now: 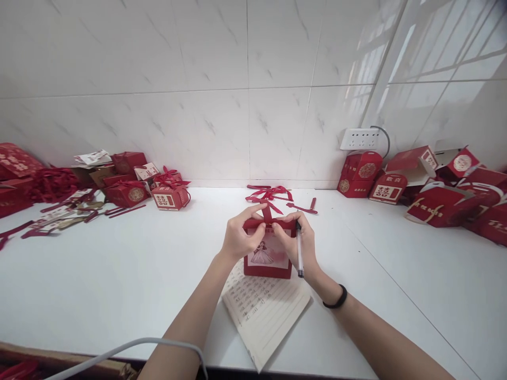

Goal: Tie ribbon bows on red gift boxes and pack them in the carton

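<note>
A red gift box with a printed figure in a pink gown on its front stands upright in the middle of the white table. My left hand pinches the left side of its top, thumb in front and fingers behind. My right hand grips the right side the same way, and a clear pen with a black cap is also tucked in it, pointing down. Between the hands a red strip sticks up from the box top. Below lies a lined notebook with handwriting, partly under the box.
Red ribbons lie behind the box by the wall. Several red boxes, ribbons and cards are piled at the left; more boxes stand at the right under a socket strip. A grey cable crosses the lower left.
</note>
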`<action>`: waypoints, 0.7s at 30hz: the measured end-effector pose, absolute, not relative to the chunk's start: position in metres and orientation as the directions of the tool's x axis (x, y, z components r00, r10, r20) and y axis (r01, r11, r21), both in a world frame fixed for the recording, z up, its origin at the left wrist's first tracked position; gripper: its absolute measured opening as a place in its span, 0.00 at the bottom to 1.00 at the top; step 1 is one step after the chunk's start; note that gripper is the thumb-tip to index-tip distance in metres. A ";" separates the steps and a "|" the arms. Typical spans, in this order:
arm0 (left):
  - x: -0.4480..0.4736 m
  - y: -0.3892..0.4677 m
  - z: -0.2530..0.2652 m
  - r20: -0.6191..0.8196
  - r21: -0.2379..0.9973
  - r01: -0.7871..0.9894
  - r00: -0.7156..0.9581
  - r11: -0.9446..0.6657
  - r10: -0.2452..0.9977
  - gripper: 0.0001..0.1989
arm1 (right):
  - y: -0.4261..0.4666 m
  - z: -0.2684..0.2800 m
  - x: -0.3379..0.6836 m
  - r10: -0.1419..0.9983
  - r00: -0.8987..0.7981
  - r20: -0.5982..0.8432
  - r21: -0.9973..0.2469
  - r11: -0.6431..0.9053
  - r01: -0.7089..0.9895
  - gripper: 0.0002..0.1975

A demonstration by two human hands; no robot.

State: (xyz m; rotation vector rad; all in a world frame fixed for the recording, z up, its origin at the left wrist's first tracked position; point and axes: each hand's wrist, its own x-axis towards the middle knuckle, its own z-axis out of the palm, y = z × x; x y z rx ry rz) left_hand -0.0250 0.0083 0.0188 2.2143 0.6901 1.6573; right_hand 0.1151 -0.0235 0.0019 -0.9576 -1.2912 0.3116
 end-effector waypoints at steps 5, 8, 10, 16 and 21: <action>-0.021 0.008 0.016 0.716 0.670 0.085 0.187 -0.737 0.672 0.25 | -0.022 0.003 0.115 0.696 0.308 0.649 -0.761 0.594 0.262 0.10; -0.019 0.009 0.014 0.674 0.727 0.011 0.178 -0.686 0.717 0.24 | -0.024 0.005 0.114 0.705 0.298 0.643 -0.766 0.585 0.267 0.10; -0.019 0.009 0.014 0.652 0.751 -0.023 0.174 -0.659 0.737 0.22 | -0.024 0.006 0.114 0.713 0.291 0.637 -0.770 0.574 0.280 0.09; -0.012 0.010 0.011 0.638 0.769 -0.055 0.133 -0.637 0.759 0.17 | -0.020 0.001 0.120 0.713 0.305 0.631 -0.776 0.572 0.266 0.12; -0.007 0.008 -0.001 0.573 0.818 -0.037 0.135 -0.573 0.809 0.10 | -0.018 0.002 0.129 0.681 0.426 0.595 -0.803 0.480 0.354 0.17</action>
